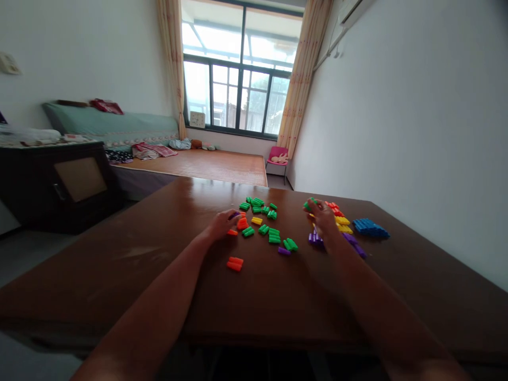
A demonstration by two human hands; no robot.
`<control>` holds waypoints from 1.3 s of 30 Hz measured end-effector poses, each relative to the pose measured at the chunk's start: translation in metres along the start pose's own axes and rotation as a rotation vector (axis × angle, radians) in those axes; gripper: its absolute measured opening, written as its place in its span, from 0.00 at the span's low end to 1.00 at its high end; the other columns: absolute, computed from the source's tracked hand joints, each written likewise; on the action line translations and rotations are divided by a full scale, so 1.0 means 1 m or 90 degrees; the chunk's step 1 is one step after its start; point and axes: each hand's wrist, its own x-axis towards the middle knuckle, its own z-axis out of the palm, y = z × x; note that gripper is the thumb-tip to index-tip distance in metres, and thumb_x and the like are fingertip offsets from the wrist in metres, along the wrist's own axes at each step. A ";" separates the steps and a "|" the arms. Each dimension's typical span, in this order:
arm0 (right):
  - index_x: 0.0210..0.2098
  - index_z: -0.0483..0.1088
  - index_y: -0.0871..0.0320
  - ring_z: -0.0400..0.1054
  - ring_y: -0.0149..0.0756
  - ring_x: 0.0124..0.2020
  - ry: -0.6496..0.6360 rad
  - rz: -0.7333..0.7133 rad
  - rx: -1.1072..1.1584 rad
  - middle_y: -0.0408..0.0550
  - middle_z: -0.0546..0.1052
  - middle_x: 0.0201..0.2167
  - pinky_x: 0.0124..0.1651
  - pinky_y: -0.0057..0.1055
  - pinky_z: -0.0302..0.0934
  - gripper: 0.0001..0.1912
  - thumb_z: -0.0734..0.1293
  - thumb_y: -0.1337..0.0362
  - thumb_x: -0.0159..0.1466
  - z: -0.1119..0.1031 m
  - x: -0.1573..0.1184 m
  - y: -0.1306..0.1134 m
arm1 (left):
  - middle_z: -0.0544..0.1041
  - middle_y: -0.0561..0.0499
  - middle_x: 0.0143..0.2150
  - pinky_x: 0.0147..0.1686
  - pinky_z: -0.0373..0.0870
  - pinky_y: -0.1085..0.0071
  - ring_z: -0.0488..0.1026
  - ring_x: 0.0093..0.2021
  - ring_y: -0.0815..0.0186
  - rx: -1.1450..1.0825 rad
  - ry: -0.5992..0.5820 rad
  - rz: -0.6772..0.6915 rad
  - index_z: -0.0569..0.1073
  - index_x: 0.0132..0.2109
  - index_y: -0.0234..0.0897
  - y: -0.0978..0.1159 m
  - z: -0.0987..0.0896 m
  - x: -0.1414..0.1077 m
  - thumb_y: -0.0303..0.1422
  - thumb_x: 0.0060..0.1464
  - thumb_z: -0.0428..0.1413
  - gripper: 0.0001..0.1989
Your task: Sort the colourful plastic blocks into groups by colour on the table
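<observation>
My right hand is raised a little over the table, its fingers closed on a green plastic block. Below and beside it lie groups of purple blocks, yellow blocks and red-orange blocks. My left hand is low over the table's middle, with a purple block at its pinched fingertips. Orange blocks lie against that hand. Scattered green blocks, a yellow block and a loose purple block lie between my hands.
A pile of blue blocks is at the right of the dark glossy table. One orange pair lies nearer to me. Beyond the table are a bed, a pink chair and a dark cabinet at left.
</observation>
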 end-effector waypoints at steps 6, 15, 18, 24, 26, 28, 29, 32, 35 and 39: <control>0.39 0.73 0.60 0.73 0.46 0.39 0.218 0.040 -0.429 0.58 0.79 0.38 0.38 0.36 0.64 0.24 0.69 0.48 0.52 -0.212 0.021 0.063 | 0.77 0.42 0.53 0.51 0.67 0.65 0.73 0.52 0.56 0.142 0.048 -0.114 0.75 0.52 0.35 -0.054 -0.001 0.009 0.41 0.60 0.44 0.23; 0.48 0.74 0.60 0.72 0.47 0.47 0.161 0.012 -0.853 0.58 0.78 0.45 0.50 0.38 0.60 0.22 0.64 0.54 0.60 -0.259 0.007 0.113 | 0.75 0.41 0.55 0.58 0.64 0.60 0.69 0.56 0.53 0.237 0.066 -0.102 0.74 0.53 0.32 -0.073 0.002 0.015 0.44 0.57 0.43 0.27; 0.47 0.74 0.57 0.72 0.45 0.46 0.162 -0.002 -0.856 0.56 0.79 0.44 0.51 0.37 0.60 0.19 0.64 0.57 0.59 -0.259 0.007 0.114 | 0.75 0.41 0.54 0.57 0.64 0.61 0.70 0.56 0.54 0.236 0.069 -0.107 0.74 0.53 0.33 -0.072 0.001 0.015 0.45 0.57 0.43 0.27; 0.46 0.74 0.55 0.73 0.42 0.45 0.162 -0.011 -0.719 0.50 0.79 0.45 0.47 0.34 0.64 0.19 0.66 0.56 0.58 -0.266 0.010 0.122 | 0.74 0.43 0.57 0.56 0.65 0.60 0.69 0.56 0.52 0.238 0.023 -0.110 0.74 0.54 0.36 -0.062 0.008 0.011 0.47 0.58 0.44 0.26; 0.46 0.74 0.56 0.73 0.42 0.45 0.159 0.003 -0.705 0.51 0.79 0.45 0.47 0.34 0.64 0.19 0.66 0.55 0.57 -0.265 0.011 0.122 | 0.74 0.44 0.56 0.56 0.64 0.59 0.68 0.57 0.53 0.238 0.018 -0.088 0.74 0.53 0.38 -0.060 0.009 0.008 0.47 0.59 0.44 0.25; 0.46 0.74 0.56 0.73 0.43 0.45 0.165 0.015 -0.720 0.51 0.80 0.45 0.47 0.35 0.64 0.19 0.66 0.55 0.58 -0.263 0.009 0.119 | 0.75 0.45 0.56 0.56 0.64 0.59 0.68 0.57 0.53 0.229 0.018 -0.068 0.74 0.53 0.39 -0.059 0.010 0.006 0.46 0.60 0.43 0.24; 0.46 0.74 0.56 0.73 0.43 0.45 0.168 0.019 -0.735 0.51 0.79 0.45 0.47 0.35 0.63 0.19 0.66 0.55 0.58 -0.261 0.008 0.117 | 0.75 0.45 0.56 0.56 0.64 0.59 0.68 0.57 0.54 0.222 0.020 -0.066 0.73 0.53 0.39 -0.060 0.010 0.006 0.46 0.60 0.43 0.24; 0.49 0.74 0.56 0.72 0.45 0.46 0.171 0.045 -0.789 0.52 0.79 0.45 0.48 0.36 0.62 0.21 0.66 0.56 0.59 -0.255 0.004 0.111 | 0.75 0.45 0.56 0.56 0.65 0.60 0.69 0.56 0.55 0.197 0.027 -0.072 0.73 0.53 0.38 -0.063 0.007 0.006 0.45 0.60 0.43 0.24; 0.52 0.72 0.57 0.70 0.45 0.48 0.167 0.085 -0.831 0.53 0.79 0.45 0.48 0.36 0.61 0.23 0.64 0.54 0.61 -0.249 0.001 0.107 | 0.75 0.43 0.56 0.56 0.65 0.60 0.70 0.55 0.55 0.189 0.010 -0.071 0.72 0.54 0.36 -0.066 0.005 0.008 0.45 0.60 0.43 0.25; 0.55 0.71 0.57 0.70 0.47 0.48 0.152 0.099 -0.845 0.55 0.78 0.46 0.49 0.37 0.61 0.26 0.62 0.51 0.63 -0.248 0.000 0.108 | 0.74 0.43 0.56 0.57 0.65 0.60 0.70 0.56 0.55 0.201 -0.002 -0.065 0.72 0.55 0.35 -0.068 0.004 0.009 0.45 0.60 0.42 0.26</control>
